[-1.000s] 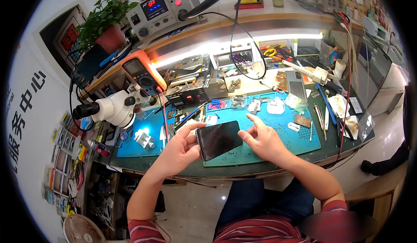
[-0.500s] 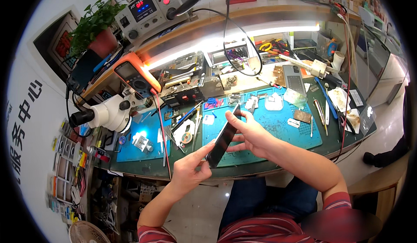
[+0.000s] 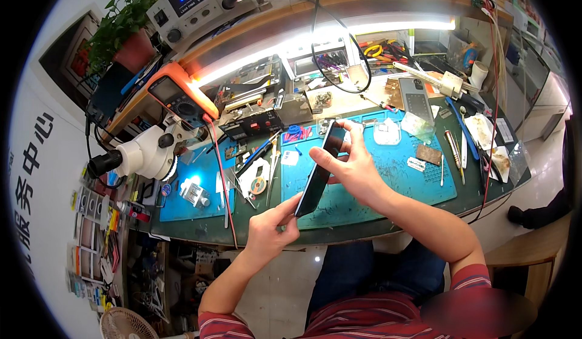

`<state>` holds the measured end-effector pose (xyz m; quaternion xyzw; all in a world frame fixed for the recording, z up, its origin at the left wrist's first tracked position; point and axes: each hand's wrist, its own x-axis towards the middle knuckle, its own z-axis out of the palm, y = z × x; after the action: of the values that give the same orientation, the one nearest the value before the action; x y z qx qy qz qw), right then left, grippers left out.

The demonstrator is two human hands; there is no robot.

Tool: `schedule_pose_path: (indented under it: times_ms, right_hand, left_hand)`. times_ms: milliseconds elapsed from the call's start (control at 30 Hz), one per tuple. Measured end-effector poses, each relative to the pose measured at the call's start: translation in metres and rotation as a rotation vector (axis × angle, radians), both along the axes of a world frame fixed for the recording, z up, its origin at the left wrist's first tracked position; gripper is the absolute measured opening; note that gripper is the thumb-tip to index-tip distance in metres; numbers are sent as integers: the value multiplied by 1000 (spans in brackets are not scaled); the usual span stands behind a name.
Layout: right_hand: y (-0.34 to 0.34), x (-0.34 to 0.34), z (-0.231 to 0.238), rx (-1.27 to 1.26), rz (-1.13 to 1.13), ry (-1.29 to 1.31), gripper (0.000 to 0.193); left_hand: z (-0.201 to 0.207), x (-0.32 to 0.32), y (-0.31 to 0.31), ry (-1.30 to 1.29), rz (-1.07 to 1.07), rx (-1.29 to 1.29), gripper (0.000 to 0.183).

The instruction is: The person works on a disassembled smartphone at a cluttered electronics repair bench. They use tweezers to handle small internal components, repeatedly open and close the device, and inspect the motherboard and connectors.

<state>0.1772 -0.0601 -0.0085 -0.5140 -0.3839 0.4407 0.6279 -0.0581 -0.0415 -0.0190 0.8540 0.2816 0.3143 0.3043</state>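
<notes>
A black smartphone is held up in both hands, tilted with its far end to the right, above the near edge of the blue work mat. My left hand pinches its near lower corner between thumb and fingers. Around the upper part closes my right hand, thumb on one long edge and fingers behind the other side. The screen side looks dark. Beyond the phone, a clear plastic box with small parts sits on the mat, beside a small brown plate.
To the left stand a white microscope and an orange multimeter. A second phone lies at the back right, near screwdrivers and blue tweezers. A black cable loop hangs over the bench. Red leads cross the bench edge.
The phone has turned so more of its dark flat side shows, and its near end has risen slightly. Both hands still grip it. The whole view has shifted a little.
</notes>
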Motion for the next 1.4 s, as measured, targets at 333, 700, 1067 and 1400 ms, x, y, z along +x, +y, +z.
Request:
schedule_pose_path:
  times_ms: [333, 700, 1067, 1400]
  right_hand:
    - [-5, -7, 3, 172, -104, -487, 90]
    - [-2, -8, 8, 237, 19, -404, 66]
    - [-4, -8, 7, 313, 33, -489, 60]
    - [-11, -5, 11, 340, 119, -629, 99]
  left_hand:
    - [16, 6, -2, 68, -7, -149, 45]
    - [49, 29, 11, 138, -21, 0, 49]
    - [85, 56, 24, -4, 24, 62, 80]
    - [90, 58, 40, 0, 18, 76, 55]
